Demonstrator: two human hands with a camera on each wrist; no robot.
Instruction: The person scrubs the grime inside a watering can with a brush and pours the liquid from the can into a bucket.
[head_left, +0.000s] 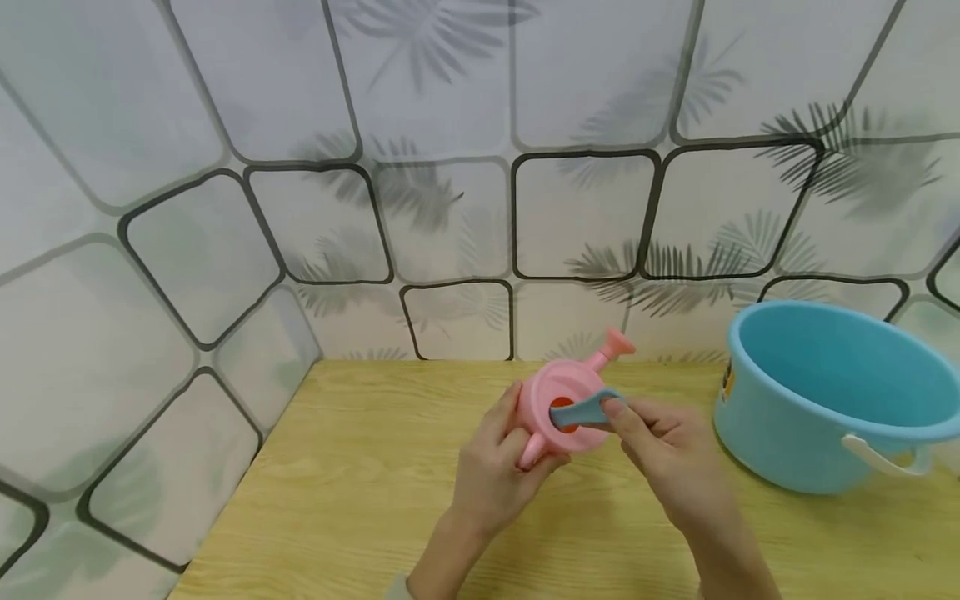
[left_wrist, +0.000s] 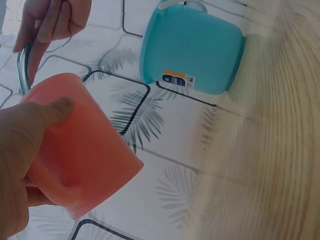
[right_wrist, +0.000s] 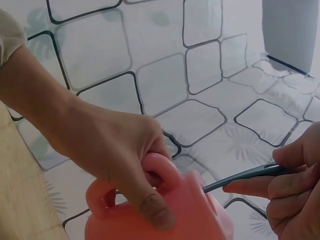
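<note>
A pink toy watering can (head_left: pixel 573 372) is held above the table, tilted with its open top toward the head camera. My left hand (head_left: pixel 491 475) grips it by the handle side, the thumb (left_wrist: pixel 55 110) lying along its wall in the left wrist view. Between thumb and fingers, my right hand (head_left: pixel 678 467) pinches a flat blue handle (head_left: pixel 588 411). The handle's far end enters the can's opening, so what sits at that end is hidden. An orange-red patch (head_left: pixel 561 403) shows inside the opening. The can's spout (head_left: pixel 617 343) points up and away to the right.
A large light-blue bucket (head_left: pixel 806 433) with a white handle (head_left: pixel 885 457) stands on the wooden table (head_left: pixel 352 475), right of my hands. A patterned wall (head_left: pixel 457 221) rises behind the table and along its left side.
</note>
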